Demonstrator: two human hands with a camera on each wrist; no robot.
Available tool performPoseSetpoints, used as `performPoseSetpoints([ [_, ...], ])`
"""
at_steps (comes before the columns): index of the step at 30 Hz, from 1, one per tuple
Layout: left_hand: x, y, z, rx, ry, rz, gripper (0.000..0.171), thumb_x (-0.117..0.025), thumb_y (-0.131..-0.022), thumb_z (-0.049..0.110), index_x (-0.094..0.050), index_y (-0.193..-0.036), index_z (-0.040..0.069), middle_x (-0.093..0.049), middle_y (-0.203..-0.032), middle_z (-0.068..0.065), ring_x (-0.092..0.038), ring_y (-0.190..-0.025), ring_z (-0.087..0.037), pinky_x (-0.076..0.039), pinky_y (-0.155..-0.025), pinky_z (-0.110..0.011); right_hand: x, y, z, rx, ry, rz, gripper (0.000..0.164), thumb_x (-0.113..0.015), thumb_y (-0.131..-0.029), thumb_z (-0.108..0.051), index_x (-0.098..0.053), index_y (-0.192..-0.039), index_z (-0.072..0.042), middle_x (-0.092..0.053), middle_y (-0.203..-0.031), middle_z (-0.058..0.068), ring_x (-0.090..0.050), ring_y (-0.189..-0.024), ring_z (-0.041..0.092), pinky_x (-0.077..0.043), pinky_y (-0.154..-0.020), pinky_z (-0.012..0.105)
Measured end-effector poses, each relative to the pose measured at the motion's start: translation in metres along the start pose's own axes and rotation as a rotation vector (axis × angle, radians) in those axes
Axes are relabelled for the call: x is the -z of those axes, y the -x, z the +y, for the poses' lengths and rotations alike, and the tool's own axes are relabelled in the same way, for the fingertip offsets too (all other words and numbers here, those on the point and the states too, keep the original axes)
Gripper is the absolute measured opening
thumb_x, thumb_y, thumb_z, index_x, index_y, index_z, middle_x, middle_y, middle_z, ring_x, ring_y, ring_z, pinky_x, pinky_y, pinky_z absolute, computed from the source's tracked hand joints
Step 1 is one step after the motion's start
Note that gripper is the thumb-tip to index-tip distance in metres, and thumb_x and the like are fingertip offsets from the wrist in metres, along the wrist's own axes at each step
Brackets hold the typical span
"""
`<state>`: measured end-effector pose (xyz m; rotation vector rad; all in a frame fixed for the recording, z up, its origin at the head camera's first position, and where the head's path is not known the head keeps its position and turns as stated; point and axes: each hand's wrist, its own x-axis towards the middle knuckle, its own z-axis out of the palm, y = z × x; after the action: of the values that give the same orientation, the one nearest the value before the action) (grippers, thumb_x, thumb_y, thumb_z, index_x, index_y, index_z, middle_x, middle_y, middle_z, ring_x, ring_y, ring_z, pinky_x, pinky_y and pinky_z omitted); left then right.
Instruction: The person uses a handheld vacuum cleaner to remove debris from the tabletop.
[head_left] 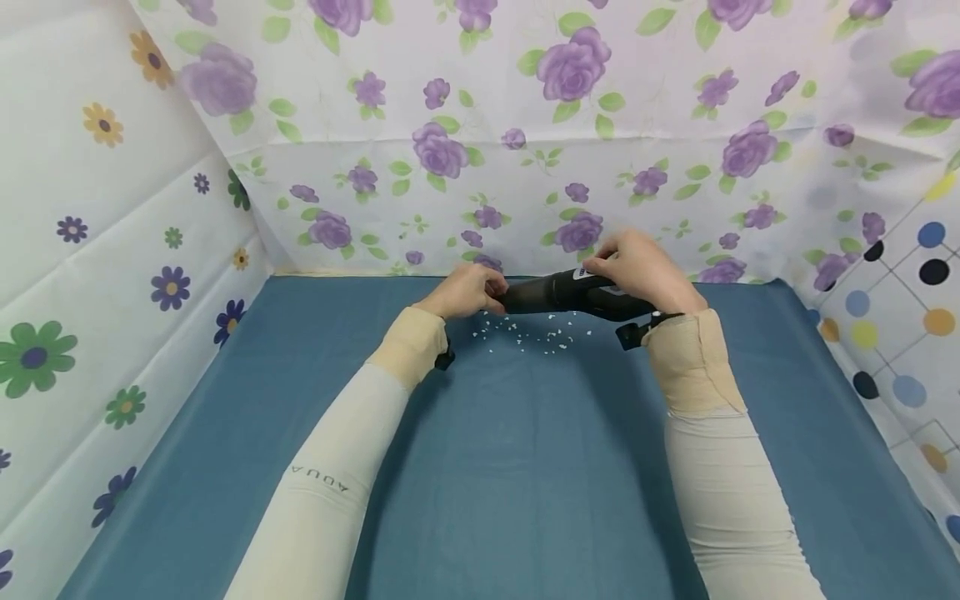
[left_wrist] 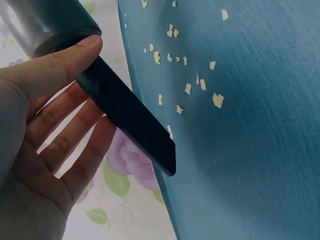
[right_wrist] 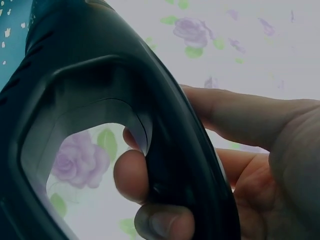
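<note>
A black handheld vacuum cleaner (head_left: 528, 296) is held sideways between both hands near the far edge of the blue surface. My right hand (head_left: 647, 268) grips its loop handle (right_wrist: 192, 150), with fingers wrapped through the opening in the right wrist view. At the other end my left hand (head_left: 461, 290) pinches the front, thumb on the near side and fingers behind. A flat, narrow nozzle (left_wrist: 127, 115) with a slanted tip juts out past those fingers. Small pale crumbs (head_left: 558, 337) lie scattered on the surface just below the vacuum.
Blue cloth (head_left: 487, 467) covers the table. A white sheet with purple flowers (head_left: 438, 150) rises at the back edge. Flower-patterned sheeting (head_left: 67, 275) borders the left side, and a dotted sheet (head_left: 900, 333) the right.
</note>
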<state>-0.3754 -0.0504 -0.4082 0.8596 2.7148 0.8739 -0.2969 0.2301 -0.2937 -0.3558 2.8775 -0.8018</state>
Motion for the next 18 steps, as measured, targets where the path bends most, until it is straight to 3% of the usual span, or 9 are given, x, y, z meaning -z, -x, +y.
performPoseSetpoints([
  [4,-0.002,-0.002,0.004,0.008,-0.001,-0.006,0.033,-0.088,-0.086,0.014,-0.077,-0.116,0.007,-0.074,-0.114,-0.010,-0.071,-0.103,-0.023,-0.057,-0.093,-0.039,-0.001,0.005,0.007,-0.014,-0.015,-0.005,0.037,-0.059,-0.108,-0.030,-0.072,-0.124,0.000,-0.068,-0.094,0.017,-0.063,-0.080,0.030,-0.050,-0.073,0.044],
  [13,-0.003,0.001,0.008,0.000,-0.002,-0.007,0.033,-0.087,-0.087,0.015,-0.077,-0.118,0.007,-0.074,-0.114,-0.008,-0.070,-0.103,-0.022,-0.057,-0.092,-0.038,0.001,0.009,0.008,-0.031,-0.014,-0.014,0.039,-0.058,-0.108,-0.033,-0.071,-0.127,-0.001,-0.066,-0.082,0.013,-0.060,-0.079,0.030,-0.046,-0.071,0.042],
  [18,-0.003,0.004,0.011,-0.011,0.005,-0.009,0.033,-0.087,-0.087,0.015,-0.077,-0.118,0.008,-0.073,-0.114,-0.007,-0.069,-0.102,-0.022,-0.057,-0.091,-0.038,0.004,0.013,0.010,-0.028,-0.023,-0.020,0.041,-0.058,-0.108,-0.034,-0.071,-0.127,-0.001,-0.069,-0.103,0.021,-0.064,-0.086,0.034,-0.051,-0.076,0.048],
])
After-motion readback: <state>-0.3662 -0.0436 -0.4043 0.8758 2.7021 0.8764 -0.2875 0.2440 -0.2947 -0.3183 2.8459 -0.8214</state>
